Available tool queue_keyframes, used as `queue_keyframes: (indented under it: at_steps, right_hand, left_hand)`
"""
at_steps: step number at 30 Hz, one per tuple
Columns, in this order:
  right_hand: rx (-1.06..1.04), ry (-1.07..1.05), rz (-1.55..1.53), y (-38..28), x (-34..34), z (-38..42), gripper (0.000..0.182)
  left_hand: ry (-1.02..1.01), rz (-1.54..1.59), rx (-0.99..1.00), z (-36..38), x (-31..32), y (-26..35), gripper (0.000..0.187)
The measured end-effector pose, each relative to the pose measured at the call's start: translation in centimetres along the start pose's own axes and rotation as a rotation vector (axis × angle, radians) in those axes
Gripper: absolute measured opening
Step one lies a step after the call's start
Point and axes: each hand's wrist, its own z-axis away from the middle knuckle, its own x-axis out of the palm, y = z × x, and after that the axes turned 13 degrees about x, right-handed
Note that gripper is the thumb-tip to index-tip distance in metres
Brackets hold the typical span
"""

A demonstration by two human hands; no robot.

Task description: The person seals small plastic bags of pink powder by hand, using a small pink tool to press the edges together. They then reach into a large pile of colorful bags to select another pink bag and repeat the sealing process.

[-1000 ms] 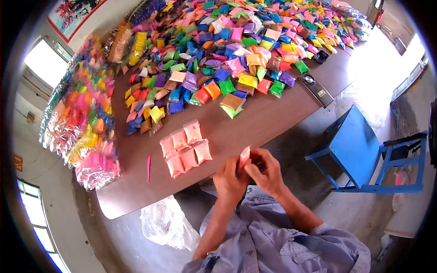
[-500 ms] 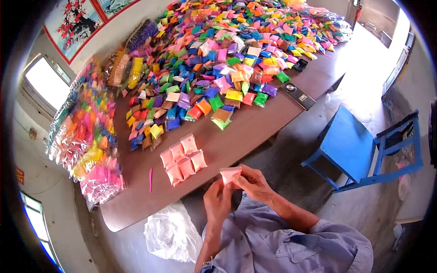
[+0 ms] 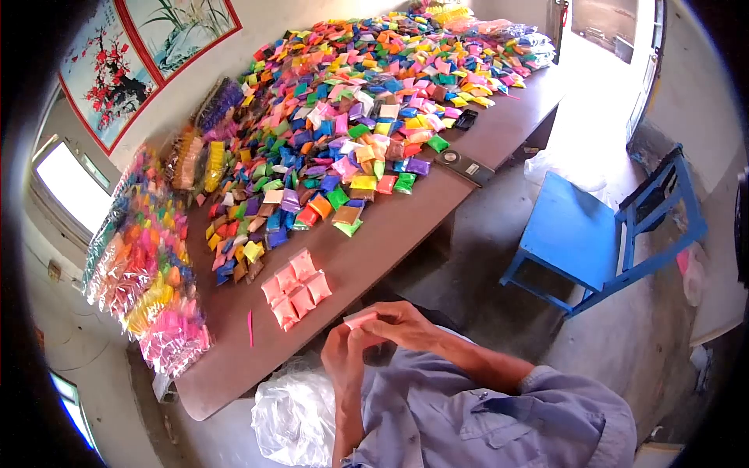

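Observation:
Above my lap, just off the table's front edge, both hands grip one small pink packet. My left hand pinches its near left side, thumb pointing up. From the right, my right hand closes its fingers over the other side, and together they hide most of it. On the table to the left of my hands lie several pink packets, set close together in two rows. A thin pink stick lies farther left.
A large heap of colourful packets covers the back of the table, with bagged bundles at its left. A small scale lies near the right edge. A blue chair stands right; a clear plastic bag is below the table.
The view has shifted. My hands have moved down and left in the picture with the pink packet, which they now cover more. The things on the table lie as before.

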Motion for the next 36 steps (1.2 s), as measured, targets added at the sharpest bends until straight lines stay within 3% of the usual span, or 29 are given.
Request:
queue_keyframes:
  at_steps: [2, 6, 10, 12, 18, 20, 23, 25, 26, 28, 31, 36]
  right_hand:
    - [-0.002, -0.005, 0.042, 0.0, 0.3, 0.2, 0.027]
    - [0.006, -0.053, -0.021, -0.3, 2.0, 0.5, 0.029]
    - [0.038, -0.066, -0.171, 0.4, 3.0, 0.1, 0.03]
    - [-0.006, -0.058, -0.091, 0.3, 2.8, -0.3, 0.03]
    - [-0.113, -0.001, 0.271, 0.6, 2.4, -0.4, 0.026]
    - [-0.14, 0.023, 0.384, 0.9, 2.4, -0.6, 0.025]
    - [-0.024, -0.036, 0.17, 1.6, 2.7, -0.6, 0.025]
    - [0.028, -0.066, 0.045, 1.9, 2.4, -0.8, 0.024]
    - [0.025, -0.065, 0.045, 2.0, 2.3, -0.9, 0.024]
    - [-0.153, 0.056, 0.184, 1.9, 2.1, -1.0, 0.022]
    - [-0.236, 0.151, 0.269, 1.7, 2.2, -1.0, 0.02]
    - [-0.251, 0.192, 0.293, 1.2, 2.6, -0.5, 0.019]
  left_hand:
    - [0.021, -0.098, -0.04, 0.4, -0.3, 0.7, 0.026]
    - [0.064, -0.352, 0.067, 1.5, -1.2, 0.7, 0.024]
    - [0.107, -0.378, 0.109, 1.6, -1.3, 1.6, 0.024]
    - [0.178, -0.086, 0.12, 1.2, -0.8, 1.7, 0.021]
    - [0.207, 0.052, -0.015, 1.4, -0.9, 2.2, 0.017]
    - [0.217, -0.004, 0.025, 1.4, -1.2, 1.5, 0.018]
    - [0.222, -0.246, 0.137, 1.6, -1.4, 1.2, 0.018]
    - [0.193, -0.458, 0.344, 1.1, -0.9, 2.0, 0.018]
    - [0.191, -0.458, 0.347, 1.0, -0.9, 1.8, 0.018]
    - [0.19, -0.254, 0.121, 0.9, -1.0, 1.3, 0.019]
    - [0.187, -0.057, 0.029, 0.8, -0.4, 1.9, 0.019]
    - [0.169, -0.132, 0.116, 0.8, -0.4, 1.4, 0.018]
